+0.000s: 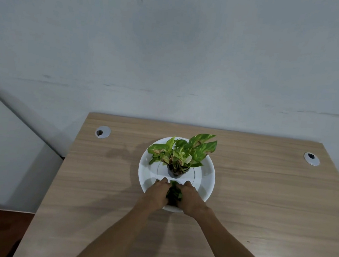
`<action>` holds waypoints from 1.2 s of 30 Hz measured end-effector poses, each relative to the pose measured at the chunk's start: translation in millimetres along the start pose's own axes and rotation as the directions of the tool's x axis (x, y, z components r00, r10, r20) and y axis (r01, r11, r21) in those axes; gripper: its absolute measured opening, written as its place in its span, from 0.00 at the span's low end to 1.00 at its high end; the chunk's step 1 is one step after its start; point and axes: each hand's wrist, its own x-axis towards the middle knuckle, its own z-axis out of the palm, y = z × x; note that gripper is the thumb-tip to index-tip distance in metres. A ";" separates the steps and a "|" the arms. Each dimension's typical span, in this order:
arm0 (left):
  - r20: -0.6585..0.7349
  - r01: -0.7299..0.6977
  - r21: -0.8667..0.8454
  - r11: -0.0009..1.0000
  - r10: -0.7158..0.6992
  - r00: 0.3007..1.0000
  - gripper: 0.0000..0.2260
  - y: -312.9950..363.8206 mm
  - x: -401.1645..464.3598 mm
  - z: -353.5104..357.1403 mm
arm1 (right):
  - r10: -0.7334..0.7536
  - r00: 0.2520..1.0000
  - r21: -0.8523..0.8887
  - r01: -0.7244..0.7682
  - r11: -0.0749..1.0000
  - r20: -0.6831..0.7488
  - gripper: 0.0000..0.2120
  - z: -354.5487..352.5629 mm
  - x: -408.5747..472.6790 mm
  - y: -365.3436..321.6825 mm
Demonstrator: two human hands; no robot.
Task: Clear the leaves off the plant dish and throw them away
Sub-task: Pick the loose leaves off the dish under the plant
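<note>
A round white plant dish [206, 179] sits in the middle of a wooden desk. At the dish's centre stands a small potted plant [180, 154] with green and yellow leaves. On the near part of the dish lies a bunch of dark green loose leaves [174, 192]. My left hand [156, 193] and my right hand [192, 196] press in on that bunch from either side, fingers curled around it. Most of the bunch is hidden between my palms.
The wooden desk [97, 183] reaches to a pale wall at the back. Two round cable grommets [103, 132] [312, 158] sit near its far corners. A dark floor shows at the lower left, past the desk's left edge.
</note>
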 end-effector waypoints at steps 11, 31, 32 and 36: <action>-0.176 -0.026 -0.041 0.999 0.019 0.984 0.18 1.4 -4.7 14.0 | -0.063 0.982 0.062 0.075 0.995 -0.177 0.15 18.8 6.5 13.1; -0.306 -0.027 -0.292 0.956 -0.067 0.950 0.09 7.6 -15.8 -35.0 | -0.014 0.983 0.206 0.053 0.977 -0.184 0.09 -33.3 3.0 9.4; -0.309 -0.034 -0.293 0.956 -0.061 0.949 0.09 8.8 -17.2 -39.4 | -0.031 0.981 0.216 0.073 0.974 -0.193 0.09 -37.5 0.1 8.1; -0.312 -0.064 -0.319 0.946 -0.041 0.949 0.09 14.3 -24.0 -55.2 | -0.065 0.971 0.214 0.115 0.970 -0.229 0.10 -53.4 -14.9 0.7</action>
